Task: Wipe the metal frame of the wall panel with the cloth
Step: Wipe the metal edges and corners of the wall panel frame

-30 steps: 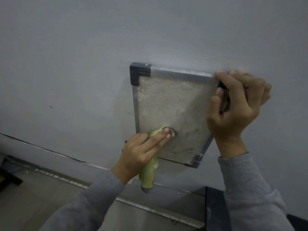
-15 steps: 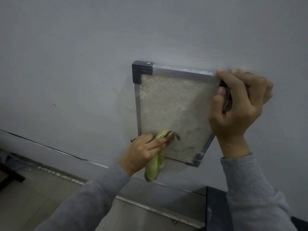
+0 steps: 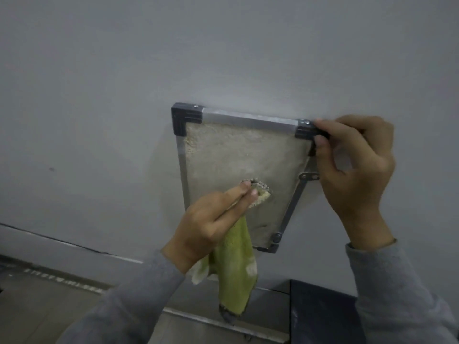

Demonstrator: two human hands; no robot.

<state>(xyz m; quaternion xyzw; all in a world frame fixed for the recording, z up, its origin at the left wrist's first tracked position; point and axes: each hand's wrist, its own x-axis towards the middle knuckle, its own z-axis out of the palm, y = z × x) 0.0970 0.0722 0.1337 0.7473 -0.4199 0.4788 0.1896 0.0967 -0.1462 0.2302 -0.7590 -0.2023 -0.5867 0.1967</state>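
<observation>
Sleeves: grey sleeves (image 3: pixel 139 301) come up from below on both arms, nearest to where I stand.

Cloth: a yellow-green cloth (image 3: pixel 234 269) hangs down from the left hand, its frayed lower end loose below the panel; the top of it is bunched under the fingertips and pressed on the panel face.

Left hand: the left hand (image 3: pixel 211 222) is closed round the cloth, two fingers stretched flat to push it against the rough infill, not on the metal.

Right hand: the right hand (image 3: pixel 355 167) pinches the dark top-right corner piece (image 3: pixel 304 131) between thumb and fingers, steadying the panel.

Wall panel: the wall panel (image 3: pixel 236 160) sits on the grey wall (image 3: pixel 99 95), its right side swung out a little on a hinged stay (image 3: pixel 294 194).

Metal frame: the metal frame (image 3: pixel 250 120) runs as a bright strip along the top and a thin one down the left.

Doing it well: I reckon the cloth should slide off the infill onto the left strip, fingers folded over the edge, then follow it in one long pass.

Watch for: the dangling tail might catch on the lower corner bracket (image 3: pixel 269 248).
</observation>
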